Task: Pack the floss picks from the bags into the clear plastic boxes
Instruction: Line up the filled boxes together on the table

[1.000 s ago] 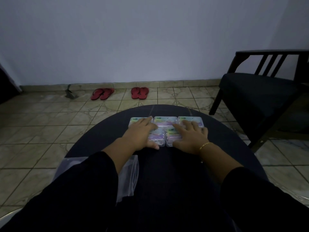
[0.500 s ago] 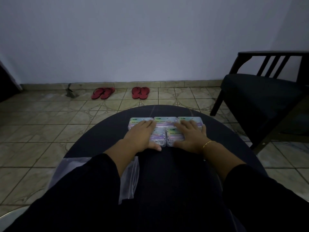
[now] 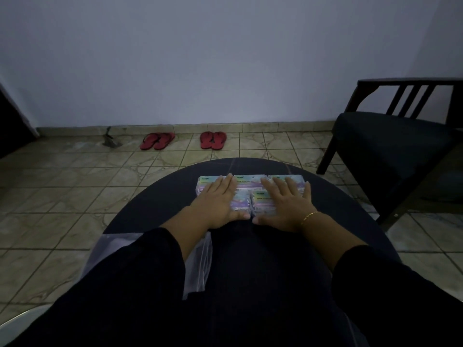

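Home: tiled floor [image 3: 75,196], red flip-flops [image 3: 157,141], armchair [image 3: 390,136]

Glossy clear plastic boxes [image 3: 250,182] with shiny printed labels lie on a matt dark cloth-covered table [image 3: 155,199], beside a filmy translucent plastic bag [image 3: 200,266], above smooth glazed floor tiles [image 3: 62,184] and a dark wooden chair [image 3: 400,101].

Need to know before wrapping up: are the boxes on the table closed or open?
Closed, seemingly: the five boxes lie flat with printed lids up, both hands flat on them.

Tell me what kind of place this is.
Probably a room in a home: tiled floor, two pairs of red flip-flops by the wall, a dark armchair beside the small round table.
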{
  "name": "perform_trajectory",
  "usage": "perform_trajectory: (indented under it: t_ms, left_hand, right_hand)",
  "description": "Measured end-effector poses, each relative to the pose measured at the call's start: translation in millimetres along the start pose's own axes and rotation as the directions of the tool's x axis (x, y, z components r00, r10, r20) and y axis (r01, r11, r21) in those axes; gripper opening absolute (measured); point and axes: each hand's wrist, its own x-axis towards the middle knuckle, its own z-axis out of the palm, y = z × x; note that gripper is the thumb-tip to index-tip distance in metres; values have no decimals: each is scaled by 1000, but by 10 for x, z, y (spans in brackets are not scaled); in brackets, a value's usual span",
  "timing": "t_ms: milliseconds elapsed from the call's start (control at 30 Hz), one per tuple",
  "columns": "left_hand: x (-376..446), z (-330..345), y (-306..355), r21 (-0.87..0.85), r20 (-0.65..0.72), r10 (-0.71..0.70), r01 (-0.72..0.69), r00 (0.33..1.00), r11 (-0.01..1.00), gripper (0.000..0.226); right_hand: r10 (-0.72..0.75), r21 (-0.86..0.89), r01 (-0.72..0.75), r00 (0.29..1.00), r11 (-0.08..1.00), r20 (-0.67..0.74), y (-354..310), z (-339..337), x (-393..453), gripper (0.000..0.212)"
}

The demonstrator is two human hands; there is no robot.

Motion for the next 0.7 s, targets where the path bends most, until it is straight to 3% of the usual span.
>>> perform_trajectory:
  t_ms: [133,233,300,400,533,700]
  left_hand:
    - [-223,-76,17,-105,-90,-48,38,995,994,91]
    - [-523,-198,-32,-168,-257,-64,21,964,986,51]
    - [-759,-261,-115,-242,-267,-116,50,957,969,34]
    - [-1115,-261,-304,-399,-46,-259,220,965,890,34]
    - [-1411,-65,-606,-287,172,-368,404,914,869,57]
    - [-1642,145,-757,-29,140,-382,389,914,921,75]
  right_hand:
    - [-2,44,8,991,999,-131,-137,40,-193,101]
    - [-13,158,50,974,986,-226,-382,43,-435,84]
    - [-44,217,104,963,971,-264,-590,63,-621,67]
    - [-99,311,176,964,934,-246,-899,137,-818,48]
    - [-106,410,135,990,902,-92,-1223,250,-917,45]
    - [-115,217,105,993,970,34,-1432,353,-969,51]
